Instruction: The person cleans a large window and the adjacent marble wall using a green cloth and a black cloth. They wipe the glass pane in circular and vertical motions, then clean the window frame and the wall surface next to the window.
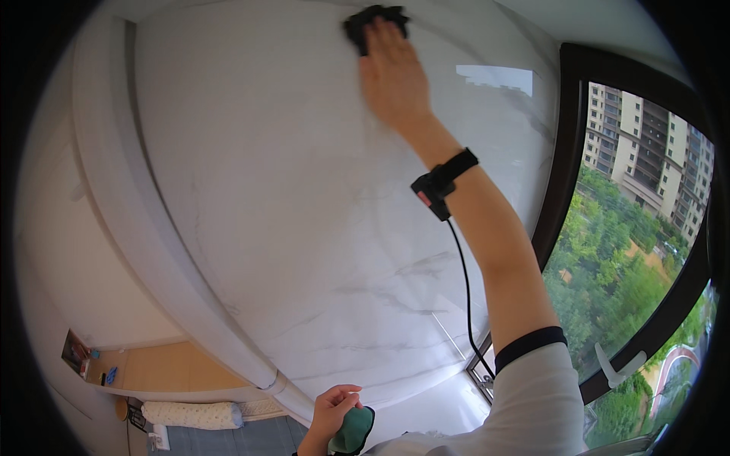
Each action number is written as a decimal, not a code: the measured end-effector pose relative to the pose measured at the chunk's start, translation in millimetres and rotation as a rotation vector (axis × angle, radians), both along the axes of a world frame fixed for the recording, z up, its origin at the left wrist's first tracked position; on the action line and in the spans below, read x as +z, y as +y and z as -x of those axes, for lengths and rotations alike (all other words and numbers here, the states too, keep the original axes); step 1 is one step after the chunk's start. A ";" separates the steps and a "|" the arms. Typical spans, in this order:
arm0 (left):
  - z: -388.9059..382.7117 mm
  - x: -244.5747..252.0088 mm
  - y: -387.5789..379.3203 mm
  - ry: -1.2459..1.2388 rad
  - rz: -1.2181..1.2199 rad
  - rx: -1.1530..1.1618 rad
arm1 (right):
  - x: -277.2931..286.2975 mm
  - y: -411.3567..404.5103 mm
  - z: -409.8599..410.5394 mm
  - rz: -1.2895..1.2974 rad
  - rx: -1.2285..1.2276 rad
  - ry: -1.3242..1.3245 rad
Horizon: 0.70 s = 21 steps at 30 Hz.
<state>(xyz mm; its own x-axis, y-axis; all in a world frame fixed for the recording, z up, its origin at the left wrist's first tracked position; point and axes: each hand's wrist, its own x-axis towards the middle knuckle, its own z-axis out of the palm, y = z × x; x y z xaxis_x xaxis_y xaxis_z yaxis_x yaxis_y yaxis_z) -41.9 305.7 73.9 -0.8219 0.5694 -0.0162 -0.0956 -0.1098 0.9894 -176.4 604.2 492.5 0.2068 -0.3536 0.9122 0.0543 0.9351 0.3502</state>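
Observation:
High on a white marble-patterned wall panel (274, 188), my right hand (396, 80) presses a bunched black cloth (356, 28) flat under its fingers. The hand is slightly blurred. A black strap with a small device (436, 191) is around my right wrist, and a black cable (469, 296) hangs from it. Low in the view, my left hand (332, 411) is raised with loosely curled fingers, apart from the wall. Beside it shows a green fabric piece with a black edge (349, 430); whether the fingers hold it cannot be made out.
To the right stands a dark-framed window (570, 142) with a white handle (619, 367). A white vertical pipe (171, 239) borders the panel on the left. Beyond it are a wooden ledge (171, 365) and a bed with a patterned bolster (191, 415).

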 end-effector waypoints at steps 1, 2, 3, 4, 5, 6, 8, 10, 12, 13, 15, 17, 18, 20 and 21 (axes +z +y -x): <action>2.7 -1.4 7.8 -0.005 0.011 -0.009 | 3.0 28.6 -3.6 0.023 -0.029 0.021; 4.7 -1.9 15.4 -0.011 0.023 -0.011 | 3.1 54.6 -7.7 0.041 -0.022 0.026; 5.5 0.1 23.5 -0.009 0.023 -0.017 | 2.9 81.5 -14.3 0.059 -0.020 0.033; 5.4 3.1 31.7 -0.031 0.038 -0.041 | 2.2 108.5 -20.9 0.092 -0.022 0.024; 5.8 4.5 41.1 -0.055 0.054 -0.067 | 0.2 136.0 -27.9 0.125 -0.027 0.013; 6.7 4.7 47.9 -0.053 0.054 -0.067 | -2.9 159.6 -31.8 0.175 -0.024 0.007; 8.2 2.4 65.5 -0.062 0.090 -0.074 | -9.9 212.9 -42.9 0.270 -0.022 -0.020; 10.0 -8.2 76.6 -0.066 0.069 -0.087 | -23.6 254.1 -51.1 0.402 0.017 -0.032; 11.6 -15.5 87.1 -0.072 0.048 -0.098 | -42.8 284.5 -57.3 0.533 0.040 -0.034; 10.3 -17.7 92.3 -0.088 0.042 -0.117 | -55.8 295.6 -60.5 0.603 0.049 -0.047; 6.3 -17.4 102.0 -0.106 0.036 -0.138 | -83.2 315.6 -68.0 0.639 0.023 -0.066; 0.3 -10.7 111.7 -0.084 0.094 -0.164 | -116.6 331.0 -74.2 0.670 0.046 -0.103; -1.8 -12.1 113.3 -0.091 0.097 -0.157 | -137.6 330.7 -77.1 0.701 0.048 -0.114; -5.8 -16.4 115.8 -0.086 0.109 -0.170 | -180.7 331.7 -80.0 0.733 0.051 -0.134; -6.1 -17.2 118.8 -0.095 0.108 -0.166 | -200.4 337.0 -82.3 0.732 0.047 -0.136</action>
